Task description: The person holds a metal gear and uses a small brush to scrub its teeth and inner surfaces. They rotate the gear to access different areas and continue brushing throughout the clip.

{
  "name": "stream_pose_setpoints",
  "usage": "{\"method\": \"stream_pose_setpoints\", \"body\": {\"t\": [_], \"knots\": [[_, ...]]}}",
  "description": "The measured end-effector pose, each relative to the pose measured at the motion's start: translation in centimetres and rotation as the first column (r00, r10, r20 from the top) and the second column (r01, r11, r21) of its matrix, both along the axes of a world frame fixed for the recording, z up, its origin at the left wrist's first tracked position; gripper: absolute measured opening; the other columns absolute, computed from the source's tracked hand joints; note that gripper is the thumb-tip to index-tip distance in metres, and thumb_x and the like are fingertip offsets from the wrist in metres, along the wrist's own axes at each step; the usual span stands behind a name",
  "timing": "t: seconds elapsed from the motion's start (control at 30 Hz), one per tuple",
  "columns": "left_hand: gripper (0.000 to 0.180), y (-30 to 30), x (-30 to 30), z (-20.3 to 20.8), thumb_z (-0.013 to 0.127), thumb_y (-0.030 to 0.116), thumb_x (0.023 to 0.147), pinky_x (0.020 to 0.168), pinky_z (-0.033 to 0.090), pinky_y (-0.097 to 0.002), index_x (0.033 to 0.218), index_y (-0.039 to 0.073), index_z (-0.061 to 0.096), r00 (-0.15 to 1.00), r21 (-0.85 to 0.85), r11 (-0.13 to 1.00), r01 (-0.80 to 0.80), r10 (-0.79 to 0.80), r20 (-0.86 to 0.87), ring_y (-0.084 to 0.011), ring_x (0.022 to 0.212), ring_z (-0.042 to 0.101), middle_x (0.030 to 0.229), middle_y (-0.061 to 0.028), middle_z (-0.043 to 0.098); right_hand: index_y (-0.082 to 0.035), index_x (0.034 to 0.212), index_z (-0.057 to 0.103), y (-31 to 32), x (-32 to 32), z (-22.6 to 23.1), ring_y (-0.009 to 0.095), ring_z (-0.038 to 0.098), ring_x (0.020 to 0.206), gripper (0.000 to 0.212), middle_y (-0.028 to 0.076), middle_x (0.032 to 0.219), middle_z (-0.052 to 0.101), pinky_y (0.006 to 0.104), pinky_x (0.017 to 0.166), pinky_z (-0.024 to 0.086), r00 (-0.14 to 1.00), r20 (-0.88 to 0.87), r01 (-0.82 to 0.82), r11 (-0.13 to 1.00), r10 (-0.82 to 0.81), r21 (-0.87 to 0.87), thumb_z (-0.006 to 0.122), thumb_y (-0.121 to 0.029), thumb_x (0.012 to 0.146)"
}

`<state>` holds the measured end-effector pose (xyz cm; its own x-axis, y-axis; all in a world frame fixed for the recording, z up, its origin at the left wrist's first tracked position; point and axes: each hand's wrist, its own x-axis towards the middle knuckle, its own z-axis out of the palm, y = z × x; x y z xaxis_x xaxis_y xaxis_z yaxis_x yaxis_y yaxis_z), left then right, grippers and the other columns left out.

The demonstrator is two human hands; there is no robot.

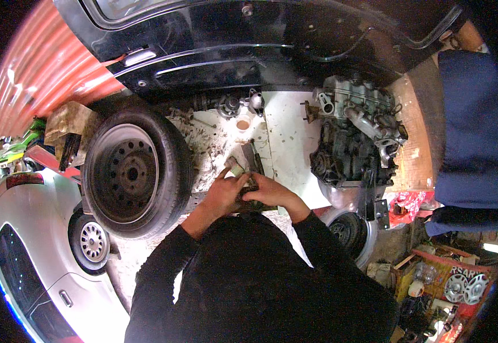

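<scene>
1. Fingers of the left hand [220, 193] close at a small pale piece [236, 170], seemingly pinching it; those of the right hand [269, 190] bend over a dark part [250, 204], mostly hidden, so I cannot tell whether they grip it.
2. Position: the pale piece is near the centre, at the left fingertips, above a dirty white surface [289, 148].
3. Handling advice: steady the dark part with the right hand, keep the left pinch light, and tilt both toward the light.
4. Just beyond the hands lies a long dark object [257, 163], best kept clear of the elbows and wrists.
5. Farther out: a large wheel [132, 171] at left, a grimy engine [355, 137] at right.
</scene>
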<state>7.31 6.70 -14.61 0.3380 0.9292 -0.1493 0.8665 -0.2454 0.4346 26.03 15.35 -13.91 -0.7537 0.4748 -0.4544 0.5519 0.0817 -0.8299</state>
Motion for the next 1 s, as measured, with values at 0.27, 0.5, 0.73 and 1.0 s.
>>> {"method": "stream_pose_setpoints", "body": {"t": [0.27,0.5,0.73,1.0], "knots": [[0.055,-3.5,-1.2,-0.5,0.085,0.040,0.068,0.081,0.059,-0.0455,0.115,0.015,0.070,0.948,-0.147,0.955,-0.259,0.280,0.149,-0.0376,0.084,0.072,0.090,-0.0139,0.076,-0.012,0.157,0.037,1.7,-0.2,-0.3,0.030,0.066,0.112,0.078,0.022,0.133,0.061,0.0409,0.099,0.051,0.993,-0.086,0.024,0.873,-0.075,-0.487,0.047,-0.063,0.100],[0.025,-5.9,-1.8,1.1,0.081,0.011,0.085,0.080,0.054,-0.0355,0.104,0.000,0.069,0.056,-0.627,0.703,-0.334,0.679,0.732,-0.0164,0.088,0.065,0.098,-0.0059,0.072,-0.003,0.132,0.060,8.1,4.7,-21.7,0.021,0.072,0.079,0.045,0.012,0.090,0.074,0.0351,0.075,0.056,0.846,0.041,0.487,0.803,-0.531,0.344,0.067,-0.030,0.097],[0.020,-7.3,-4.7,6.8,0.077,0.009,0.089,0.063,0.045,-0.0268,0.106,0.003,0.067,-0.147,-0.587,0.642,-0.493,0.604,0.784,-0.0083,0.072,0.056,0.084,0.0011,0.064,-0.004,0.130,0.062,6.8,1.5,-18.5,0.035,0.069,0.108,0.053,0.019,0.115,0.072,0.0441,0.095,0.053,0.864,0.233,0.291,0.821,-0.446,0.491,0.075,-0.032,0.087],[0.031,-9.0,-5.6,1.5,0.075,0.008,0.090,0.092,0.050,-0.0327,0.119,0.000,0.066,0.010,-0.334,0.495,-0.802,0.570,0.821,-0.0153,0.094,0.063,0.099,-0.0019,0.072,-0.010,0.110,0.068,1.9,0.3,-18.2,0.034,0.066,0.096,0.033,0.012,0.102,0.067,0.0464,0.082,0.053,0.947,-0.068,0.265,0.642,-0.315,0.719,0.075,-0.030,0.085]]}}
